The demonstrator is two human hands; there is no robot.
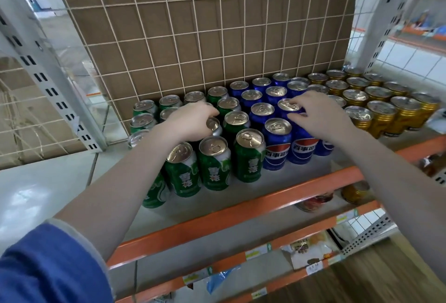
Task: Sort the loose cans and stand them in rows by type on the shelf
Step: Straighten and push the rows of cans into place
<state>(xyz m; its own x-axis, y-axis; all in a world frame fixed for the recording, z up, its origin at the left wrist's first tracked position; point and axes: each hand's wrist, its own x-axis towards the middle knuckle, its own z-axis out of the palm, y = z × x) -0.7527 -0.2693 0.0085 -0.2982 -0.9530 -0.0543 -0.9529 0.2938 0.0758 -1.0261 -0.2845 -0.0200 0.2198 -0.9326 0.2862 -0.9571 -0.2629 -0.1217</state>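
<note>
On the shelf (277, 189) stand green cans (248, 155), blue cans (277, 144) and gold cans (383, 119) in rows. The left hand (193, 121) curls around one green can top; the right hand (321, 114) rests its spread fingers on blue cans.

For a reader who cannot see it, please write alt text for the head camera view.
Two bare hands reach onto a shelf of upright cans: the left hand on the green cans, the right hand on the blue Pepsi cans. Gold cans fill the right, before a wire grid backed with cardboard.
</note>
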